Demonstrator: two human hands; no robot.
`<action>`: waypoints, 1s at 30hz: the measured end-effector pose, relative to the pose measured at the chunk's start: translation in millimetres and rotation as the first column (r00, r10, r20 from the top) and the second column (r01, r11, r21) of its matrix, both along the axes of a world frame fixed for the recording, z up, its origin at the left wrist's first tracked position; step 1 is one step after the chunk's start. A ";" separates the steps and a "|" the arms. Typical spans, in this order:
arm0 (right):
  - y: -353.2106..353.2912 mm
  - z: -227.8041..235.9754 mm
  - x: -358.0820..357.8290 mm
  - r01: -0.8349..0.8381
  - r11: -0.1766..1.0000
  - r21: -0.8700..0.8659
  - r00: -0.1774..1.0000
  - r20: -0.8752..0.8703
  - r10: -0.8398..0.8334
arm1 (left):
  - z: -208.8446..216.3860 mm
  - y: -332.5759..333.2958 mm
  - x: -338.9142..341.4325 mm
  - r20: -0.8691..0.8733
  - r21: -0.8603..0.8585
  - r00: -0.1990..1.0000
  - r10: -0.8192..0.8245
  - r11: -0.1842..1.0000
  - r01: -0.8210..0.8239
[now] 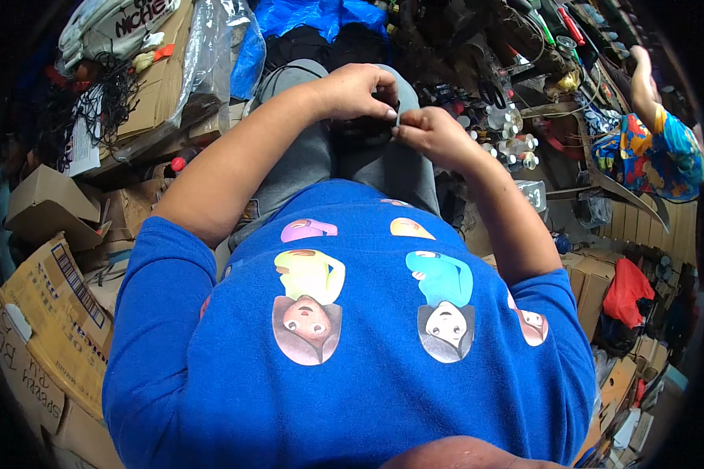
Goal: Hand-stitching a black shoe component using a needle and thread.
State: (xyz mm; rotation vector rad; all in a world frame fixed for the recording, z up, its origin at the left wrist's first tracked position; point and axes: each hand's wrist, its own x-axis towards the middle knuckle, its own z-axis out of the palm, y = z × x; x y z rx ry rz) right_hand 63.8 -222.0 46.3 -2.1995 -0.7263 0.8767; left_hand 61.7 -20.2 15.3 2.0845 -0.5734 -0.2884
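Being worked on: a dark item (363, 133), gripped by the curled left hand (360, 92), edge pinched by the right hand (436, 136); completion cannot be judged.

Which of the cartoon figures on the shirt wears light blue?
The black-haired figure directly right of the yellow figure; light blue clothing sets it apart from that one, the purple figure and the orange figure.

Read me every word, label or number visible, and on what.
I won't copy wording; locations only:
White bag-like item, upper left: large dark capitals.
Cardboard box, lower left: print and marker handwriting.
White paper sheet, left: print too small to read.
Small bottles, right: any markings unreadable.
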 end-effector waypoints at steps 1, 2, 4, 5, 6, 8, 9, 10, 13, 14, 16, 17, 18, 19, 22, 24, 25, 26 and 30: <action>-3.8 2.3 -8.1 0.045 0.999 0.025 0.999 -0.021 -0.044 | -0.1 -2.6 -0.2 -0.004 -0.001 1.000 0.004 1.000 -0.004; -7.7 5.4 -14.6 0.097 0.994 0.044 0.993 -0.066 -0.094 | -0.6 -5.3 -0.4 -0.011 -0.001 1.000 -0.005 1.000 0.005; -16.0 6.3 -23.6 0.158 0.986 0.057 0.981 -0.120 -0.150 | 1.7 -9.9 0.5 -0.038 -0.010 0.999 -0.029 1.000 0.029; -20.1 5.2 -25.3 0.185 0.977 0.106 0.977 -0.125 -0.171 | 2.1 -9.9 1.1 -0.046 -0.013 0.998 -0.030 0.999 0.030; -23.0 4.9 -26.1 0.211 0.965 0.155 0.973 -0.128 -0.192 | 2.6 -9.2 3.2 -0.056 -0.024 0.998 -0.035 0.999 0.034; -27.3 5.7 -31.5 0.264 0.936 0.233 0.962 -0.132 -0.239 | -0.8 -7.9 5.5 -0.064 -0.057 0.997 -0.052 0.997 0.048; -29.8 7.4 -33.4 0.313 0.897 0.314 0.949 -0.133 -0.285 | 1.9 -5.1 7.8 -0.066 -0.060 0.996 -0.054 0.997 0.050; -36.4 16.3 -30.6 0.328 0.881 0.342 0.945 -0.123 -0.304 | 6.9 0.2 7.9 -0.157 -0.060 0.987 -0.025 0.998 0.015; -39.0 45.2 -22.0 0.308 0.869 0.388 0.951 -0.132 -0.278 | -7.9 17.7 13.5 -0.224 -0.165 0.971 -0.086 0.985 0.049; -35.0 38.7 -19.6 0.302 0.883 0.359 0.953 -0.078 -0.294 | -10.4 21.3 15.8 -0.280 -0.200 0.954 -0.104 0.979 0.048; -30.0 29.1 -16.2 0.173 0.947 0.269 0.960 0.168 -0.223 | -9.2 21.3 18.0 -0.365 -0.211 0.922 -0.128 0.976 0.053; -25.8 30.0 -16.0 0.125 0.974 0.190 0.951 0.258 -0.172 | -8.3 20.2 19.8 -0.364 -0.216 0.922 -0.131 0.975 0.053; -23.3 28.2 -15.8 0.125 0.975 0.185 0.951 0.259 -0.171 | -6.0 19.4 20.2 -0.360 -0.213 0.919 -0.160 0.973 0.086; -21.5 25.3 -15.3 0.088 0.986 0.144 0.942 0.311 -0.129 | -4.6 18.7 20.2 -0.356 -0.209 0.916 -0.188 0.971 0.118; -19.4 17.6 -10.7 0.047 0.995 0.087 0.919 0.387 -0.077 | -3.4 18.3 21.6 -0.345 -0.204 0.915 -0.211 0.968 0.146; -18.3 15.2 -8.4 0.039 0.997 0.074 0.907 0.415 -0.066 | -3.3 18.6 20.4 -0.352 -0.196 0.915 -0.198 0.971 0.135; -17.6 14.6 -7.4 0.034 0.998 0.045 0.905 0.423 -0.050 | -3.2 18.9 19.8 -0.359 -0.186 0.915 -0.184 0.975 0.123; -17.0 14.4 -6.9 0.030 0.999 0.016 0.902 0.431 -0.034 | -3.0 19.0 19.4 -0.358 -0.187 0.916 -0.182 0.975 0.121; -13.9 17.7 -6.4 0.023 1.000 -0.021 0.891 0.454 -0.011 | -0.9 16.3 19.1 -0.348 -0.126 0.925 -0.154 0.985 0.117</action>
